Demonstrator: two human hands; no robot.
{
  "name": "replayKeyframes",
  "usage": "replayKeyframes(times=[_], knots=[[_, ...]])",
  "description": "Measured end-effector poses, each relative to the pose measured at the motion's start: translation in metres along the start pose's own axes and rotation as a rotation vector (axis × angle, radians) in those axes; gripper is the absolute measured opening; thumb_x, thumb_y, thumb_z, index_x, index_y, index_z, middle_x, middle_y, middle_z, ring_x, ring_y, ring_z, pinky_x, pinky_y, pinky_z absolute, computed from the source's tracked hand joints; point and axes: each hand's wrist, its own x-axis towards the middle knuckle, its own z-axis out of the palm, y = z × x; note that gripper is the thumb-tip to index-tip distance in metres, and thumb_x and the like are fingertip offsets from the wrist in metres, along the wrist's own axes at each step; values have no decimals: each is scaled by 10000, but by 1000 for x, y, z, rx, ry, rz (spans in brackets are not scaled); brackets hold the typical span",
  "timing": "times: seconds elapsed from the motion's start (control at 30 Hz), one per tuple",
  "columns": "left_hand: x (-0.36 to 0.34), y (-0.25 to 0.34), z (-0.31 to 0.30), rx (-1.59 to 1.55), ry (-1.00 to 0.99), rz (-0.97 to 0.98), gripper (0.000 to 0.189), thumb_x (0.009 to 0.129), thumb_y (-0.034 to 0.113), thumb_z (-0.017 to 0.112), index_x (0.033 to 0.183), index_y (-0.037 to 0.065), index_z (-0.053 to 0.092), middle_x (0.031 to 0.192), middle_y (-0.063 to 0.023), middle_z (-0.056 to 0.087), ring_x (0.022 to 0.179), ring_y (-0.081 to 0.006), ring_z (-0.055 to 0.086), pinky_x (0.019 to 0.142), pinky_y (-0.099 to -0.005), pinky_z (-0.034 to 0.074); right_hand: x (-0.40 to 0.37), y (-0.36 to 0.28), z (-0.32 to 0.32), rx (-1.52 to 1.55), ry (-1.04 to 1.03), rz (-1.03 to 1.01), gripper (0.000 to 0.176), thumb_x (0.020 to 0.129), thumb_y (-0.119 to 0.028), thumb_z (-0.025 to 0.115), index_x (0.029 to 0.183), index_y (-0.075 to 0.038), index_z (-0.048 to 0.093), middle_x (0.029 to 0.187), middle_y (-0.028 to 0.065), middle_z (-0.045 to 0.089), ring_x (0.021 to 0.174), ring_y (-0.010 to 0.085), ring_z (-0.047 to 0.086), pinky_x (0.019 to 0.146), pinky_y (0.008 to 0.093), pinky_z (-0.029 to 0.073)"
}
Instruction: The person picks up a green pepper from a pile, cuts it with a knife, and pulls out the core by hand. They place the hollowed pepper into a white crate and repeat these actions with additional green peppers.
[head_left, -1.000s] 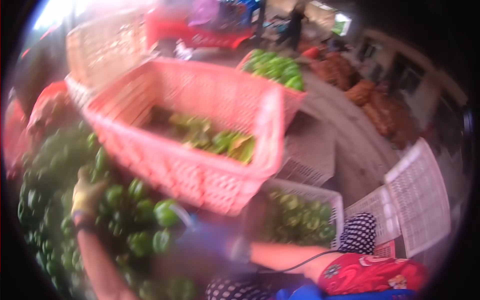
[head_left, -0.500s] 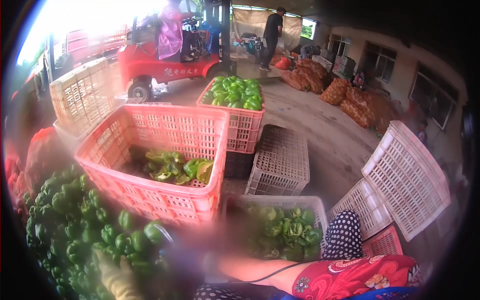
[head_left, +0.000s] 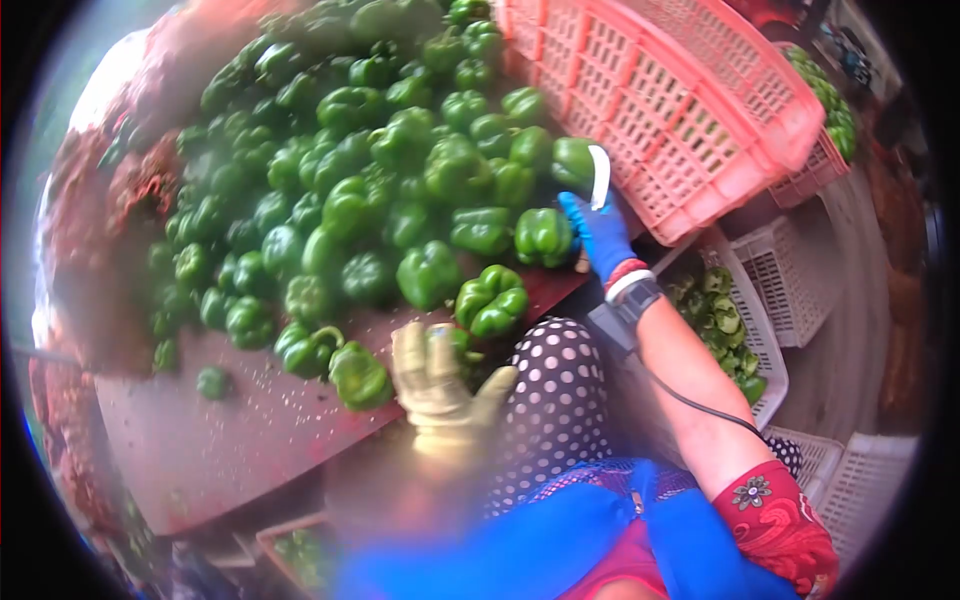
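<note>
My left hand [head_left: 440, 385], in a pale yellow glove, lies at the table's front edge with its fingers stretched and thumb apart. Partly behind its fingers is a green pepper, and a twisted green pepper [head_left: 492, 301] sits just above. My right hand [head_left: 603, 236], in a blue glove, is closed around a white curved strip-like tool [head_left: 600, 178] that points upward. Beside its fingers are a round green pepper [head_left: 544, 237] and another pepper [head_left: 572, 160]. A large heap of green peppers [head_left: 350, 205] covers the back of the reddish table [head_left: 220, 440].
A pink crate [head_left: 660, 110] stands at the heap's right. Farther right are a crate of whole peppers [head_left: 820, 95], a pale crate [head_left: 768, 350] with peppers low beside my right forearm, and a grey-white crate [head_left: 790, 280]. Netted sacks [head_left: 100, 250] line the left edge.
The view has swung down and left onto the pepper heap; the forklift and the people are out of sight. My right hand, blurred before, now shows clearly beside the heap.
</note>
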Motion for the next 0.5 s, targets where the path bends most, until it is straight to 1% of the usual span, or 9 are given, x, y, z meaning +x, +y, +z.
replayKeyframes(times=[0.07,0.1,0.13,0.17,0.2,0.27,0.3,0.33,0.5], knots=[[-3,-4,19,-19,113,45,847,789,448,837,1470,113,461,1486,-236,430,1355,-525,413,1147,-594,338,0,2,0,-16,21,56,439,903,-293,798,1256,-106,618,905,20,670,644,140,609,555,307,526],[6,-9,30,-60,156,43,841,755,426,858,1446,120,490,1475,-244,435,1336,-527,425,1120,-600,368,-3,4,2,-4,49,13,416,902,-335,795,1216,-115,633,853,13,649,528,151,560,473,305,478],[21,-15,40,-100,199,41,836,720,403,879,1422,127,519,1464,-252,440,1318,-529,436,1093,-607,397,-3,4,-1,-27,48,61,423,905,-367,788,1212,-120,633,837,7,634,512,138,532,444,284,442],[36,-20,44,-140,240,44,832,686,380,900,1399,134,548,1453,-260,445,1300,-530,447,1066,-614,426,-11,-5,-7,51,-35,136,420,906,-394,785,1191,-124,636,820,-3,619,525,126,524,442,270,431],[53,-23,37,-35,173,85,803,656,415,910,1342,132,604,1425,-272,470,1274,-525,473,1038,-611,447,-21,-15,-13,130,-110,204,419,906,-420,783,1169,-128,639,804,-13,605,538,114,516,441,255,420],[61,-25,50,65,192,108,805,647,450,912,1322,123,619,1408,-283,485,1263,-529,485,1036,-608,446,-19,-10,-25,195,-134,301,429,902,-468,779,1134,-139,632,821,-21,591,571,101,521,435,253,405],[63,-26,54,72,197,110,810,650,465,907,1324,121,618,1411,-283,483,1260,-528,489,1033,-610,446,-25,-9,-34,209,-165,259,440,897,-488,778,1116,-143,616,865,-18,594,594,90,526,436,241,417],[65,-27,57,76,206,113,815,653,480,902,1325,119,616,1414,-284,482,1256,-528,492,1031,-611,446,-37,-19,-42,157,-170,310,468,904,-464,777,1181,-133,596,921,-4,606,647,84,555,445,231,441],[57,-15,37,32,139,28,852,718,445,880,1410,93,529,1433,-271,477,1313,-510,456,1079,-601,408,-82,-16,-68,24,-207,223,616,934,-357,771,1432,-117,500,964,13,643,693,96,607,474,240,472]])
